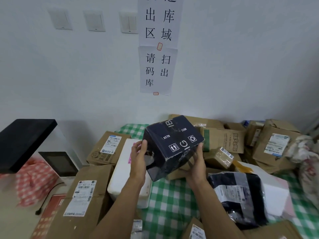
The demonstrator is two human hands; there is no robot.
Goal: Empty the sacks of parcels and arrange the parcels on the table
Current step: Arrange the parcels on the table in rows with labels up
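Forearms [120, 213] are seen rising from the bottom edge to mid-frame. At far left, a black flat device [25, 140] is raised above a red-checked cloth [34, 180] & a dark screen [58, 163]. Next, a labelled brown carton [86, 200] is set just beside a white foam box [124, 169], w/ a 2nd carton [107, 147] behind.

The dark box [172, 145] is held tilted & clear of the table, approx. centre, over the green-checked cloth [169, 204]. Its left side is gripped by the left hand [138, 157]: fingers kept together on the side face, thumb hooked over the near edge. Its lower right corner is cupped by the right hand [196, 163]: thumb laid up the right edge, other fingers hidden, so their spread cannot be told.

To the right, a small taped carton [219, 156], a black poly bag [238, 195] & stacked cartons [274, 144] are laid. A flowered fabric bundle [305, 156] is seen at far right.
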